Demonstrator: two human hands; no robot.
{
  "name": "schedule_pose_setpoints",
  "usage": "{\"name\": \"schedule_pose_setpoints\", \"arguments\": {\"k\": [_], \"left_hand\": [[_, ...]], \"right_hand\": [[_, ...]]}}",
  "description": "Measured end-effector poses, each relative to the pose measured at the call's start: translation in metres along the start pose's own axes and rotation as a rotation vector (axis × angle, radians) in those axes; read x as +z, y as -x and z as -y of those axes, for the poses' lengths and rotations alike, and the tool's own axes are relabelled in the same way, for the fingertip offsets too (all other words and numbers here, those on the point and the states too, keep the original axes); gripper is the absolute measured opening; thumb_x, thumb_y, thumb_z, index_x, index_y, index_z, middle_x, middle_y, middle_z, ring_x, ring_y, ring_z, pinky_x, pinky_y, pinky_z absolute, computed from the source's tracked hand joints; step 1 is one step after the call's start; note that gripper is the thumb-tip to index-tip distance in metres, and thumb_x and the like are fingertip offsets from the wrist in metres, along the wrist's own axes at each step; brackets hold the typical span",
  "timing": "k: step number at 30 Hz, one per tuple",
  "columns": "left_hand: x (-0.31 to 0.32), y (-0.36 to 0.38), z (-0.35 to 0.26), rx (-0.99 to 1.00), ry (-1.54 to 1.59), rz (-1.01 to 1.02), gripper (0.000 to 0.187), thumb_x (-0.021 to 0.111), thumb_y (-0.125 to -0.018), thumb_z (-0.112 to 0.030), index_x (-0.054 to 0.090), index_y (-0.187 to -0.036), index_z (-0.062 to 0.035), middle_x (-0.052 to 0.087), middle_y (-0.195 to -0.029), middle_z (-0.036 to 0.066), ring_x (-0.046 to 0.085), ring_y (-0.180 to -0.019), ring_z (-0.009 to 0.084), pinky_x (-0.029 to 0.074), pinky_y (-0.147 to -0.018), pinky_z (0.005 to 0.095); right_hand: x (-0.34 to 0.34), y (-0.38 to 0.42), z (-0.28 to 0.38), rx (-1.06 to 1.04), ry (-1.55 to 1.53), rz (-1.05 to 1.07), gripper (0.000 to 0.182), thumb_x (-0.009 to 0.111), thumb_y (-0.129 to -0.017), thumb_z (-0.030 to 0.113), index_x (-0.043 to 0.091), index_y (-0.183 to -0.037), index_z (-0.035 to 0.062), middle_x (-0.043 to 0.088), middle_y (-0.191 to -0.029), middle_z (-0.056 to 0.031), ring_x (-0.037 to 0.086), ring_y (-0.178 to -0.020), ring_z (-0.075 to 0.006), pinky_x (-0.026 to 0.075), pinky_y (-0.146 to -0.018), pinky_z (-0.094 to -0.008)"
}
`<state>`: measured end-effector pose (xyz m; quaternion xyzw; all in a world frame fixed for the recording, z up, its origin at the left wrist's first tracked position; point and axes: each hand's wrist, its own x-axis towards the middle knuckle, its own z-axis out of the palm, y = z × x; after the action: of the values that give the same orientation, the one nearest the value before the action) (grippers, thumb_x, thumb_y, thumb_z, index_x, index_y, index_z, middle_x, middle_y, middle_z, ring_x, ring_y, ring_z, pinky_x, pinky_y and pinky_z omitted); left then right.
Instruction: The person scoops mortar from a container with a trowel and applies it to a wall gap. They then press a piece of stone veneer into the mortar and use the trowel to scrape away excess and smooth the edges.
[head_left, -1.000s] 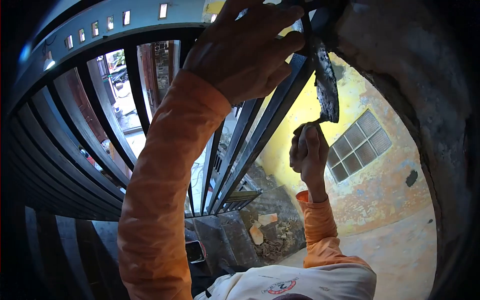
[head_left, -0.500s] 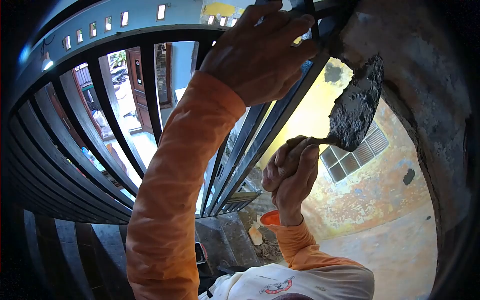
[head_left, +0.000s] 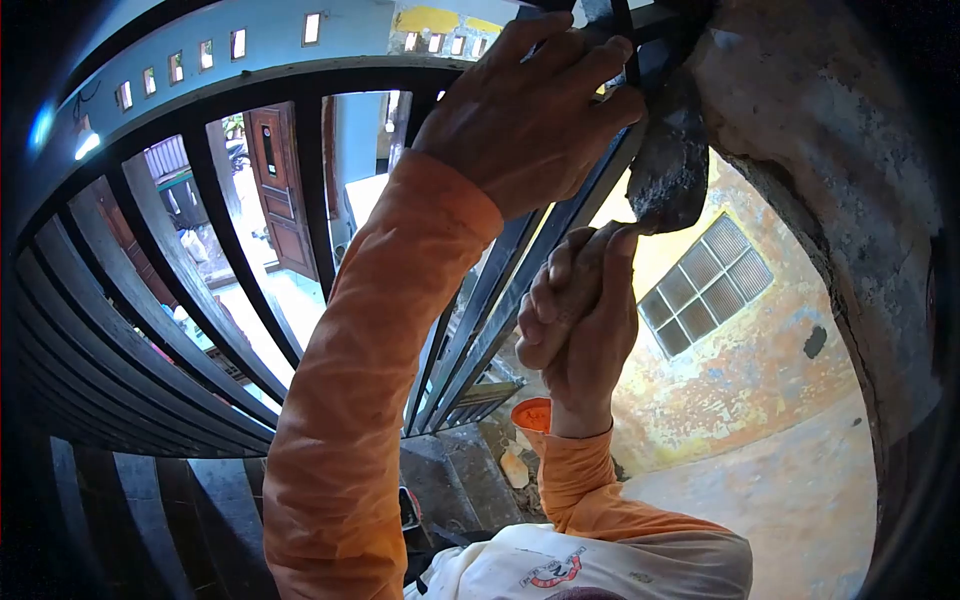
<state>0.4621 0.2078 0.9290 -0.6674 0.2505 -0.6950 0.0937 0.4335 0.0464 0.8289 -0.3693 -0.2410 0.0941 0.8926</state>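
My left hand [head_left: 530, 120], in an orange sleeve, reaches up with its fingers curled over the dark metal railing [head_left: 370, 76] near its top corner. Part of what the fingers grip is hidden behind the hand. My right hand [head_left: 585, 315] is wrapped around the handle of a trowel [head_left: 672, 170]. Its blade points upward, smeared with dark wet mortar. The blade's upper end is close to the corner where the railing meets the rough wall [head_left: 800, 110]; whether it touches cannot be made out.
Slatted bars run down the left side, with a brown door [head_left: 275, 185] beyond them. Behind the trowel stands a peeling yellow wall [head_left: 720, 400] with a glass-block window [head_left: 708, 285]. Below are steps [head_left: 455, 480] and an orange bucket [head_left: 533, 414].
The trowel blade has moved up and left toward the corner by my left hand and has turned. Less mortar shows on it. My left hand keeps its place on the railing.
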Motion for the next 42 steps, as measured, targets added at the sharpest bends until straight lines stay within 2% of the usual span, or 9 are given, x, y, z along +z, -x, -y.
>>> {"name": "schedule_pose_setpoints", "arguments": {"k": [8,16,22,28,31,34,36,38,42], "left_hand": [[-0.002,0.001,-0.011,-0.108,-0.080,0.071,0.028,0.076,-0.089,-0.013,0.070,-0.114,-0.0231,0.068,-0.133,0.006,0.064,-0.123,0.0261,0.037,-0.116,0.0459],[0.005,0.000,-0.008,-0.077,-0.120,-0.031,0.015,0.066,-0.095,-0.022,0.065,-0.110,-0.0232,0.070,-0.115,0.006,0.067,-0.109,0.0228,0.045,-0.108,0.0404],[0.005,-0.001,-0.008,-0.062,-0.165,-0.014,0.016,0.067,-0.094,-0.023,0.066,-0.110,-0.0226,0.070,-0.116,0.006,0.067,-0.109,0.0217,0.044,-0.109,0.0398],[0.001,-0.001,-0.008,-0.060,-0.131,0.018,0.014,0.067,-0.093,-0.019,0.068,-0.107,-0.0218,0.069,-0.117,0.005,0.066,-0.112,0.0215,0.042,-0.109,0.0417],[-0.002,-0.001,-0.007,-0.078,-0.081,0.094,0.023,0.071,-0.089,-0.013,0.068,-0.112,-0.0197,0.067,-0.128,0.005,0.065,-0.119,0.0223,0.039,-0.111,0.0451],[-0.011,-0.001,-0.005,-0.096,-0.052,0.204,0.041,0.066,-0.084,0.000,0.068,-0.121,-0.0162,0.064,-0.144,0.003,0.063,-0.127,0.0235,0.032,-0.117,0.0471],[0.008,-0.007,0.006,0.032,-0.140,-0.037,0.023,0.068,-0.083,-0.010,0.068,-0.106,-0.0116,0.066,-0.131,0.012,0.066,-0.118,0.0234,0.045,-0.106,0.0449],[-0.006,-0.010,-0.007,-0.055,-0.108,0.090,0.024,0.062,-0.085,-0.006,0.068,-0.107,-0.0129,0.069,-0.132,0.010,0.067,-0.120,0.0213,0.040,-0.112,0.0446],[-0.019,-0.007,0.001,-0.057,-0.153,0.327,0.035,0.061,-0.088,-0.005,0.067,-0.121,-0.0148,0.066,-0.143,0.006,0.065,-0.125,0.0255,0.032,-0.116,0.0483]], "right_hand": [[0.014,0.020,-0.011,-0.166,0.166,-0.149,0.053,0.038,-0.108,0.063,0.049,-0.099,0.0115,0.055,-0.077,-0.0028,0.051,-0.050,-0.0137,0.041,-0.036,-0.0267],[-0.012,-0.014,-0.014,-0.020,0.214,-0.108,0.050,0.041,-0.110,0.057,0.051,-0.108,0.0078,0.054,-0.076,-0.0029,0.050,-0.049,-0.0140,0.042,-0.040,-0.0271],[-0.044,-0.003,-0.020,-0.291,0.283,-0.021,0.056,0.040,-0.108,0.061,0.052,-0.108,0.0065,0.053,-0.073,-0.0053,0.047,-0.047,-0.0158,0.038,-0.039,-0.0285],[-0.150,-0.054,0.018,-0.537,1.003,0.049,0.041,0.049,-0.110,0.038,0.063,-0.114,-0.0008,0.049,-0.072,0.0029,0.043,-0.058,-0.0059,0.032,-0.053,-0.0260],[-0.191,-0.096,0.053,-0.728,1.322,0.114,0.039,0.062,-0.103,0.031,0.066,-0.110,-0.0072,0.067,-0.078,-0.0154,0.057,-0.058,-0.0243,0.047,-0.058,-0.0391],[-0.184,-0.130,0.084,-0.725,1.404,0.214,0.041,0.060,-0.104,0.035,0.067,-0.113,-0.0043,0.067,-0.078,-0.0145,0.062,-0.064,-0.0221,0.050,-0.061,-0.0356],[-0.187,-0.147,0.096,-0.728,1.388,0.293,0.038,0.062,-0.103,0.033,0.069,-0.113,-0.0031,0.071,-0.083,-0.0142,0.067,-0.068,-0.0230,0.052,-0.064,-0.0378],[-0.179,-0.154,0.104,-0.798,1.327,0.346,0.033,0.060,-0.105,0.028,0.068,-0.104,-0.0043,0.060,-0.071,-0.0065,0.049,-0.064,-0.0117,0.041,-0.057,-0.0334],[-0.183,-0.161,0.123,-0.819,1.364,0.363,0.038,0.061,-0.104,0.032,0.070,-0.117,-0.0022,0.076,-0.098,-0.0188,0.076,-0.085,-0.0307,0.059,-0.076,-0.0373]]}}
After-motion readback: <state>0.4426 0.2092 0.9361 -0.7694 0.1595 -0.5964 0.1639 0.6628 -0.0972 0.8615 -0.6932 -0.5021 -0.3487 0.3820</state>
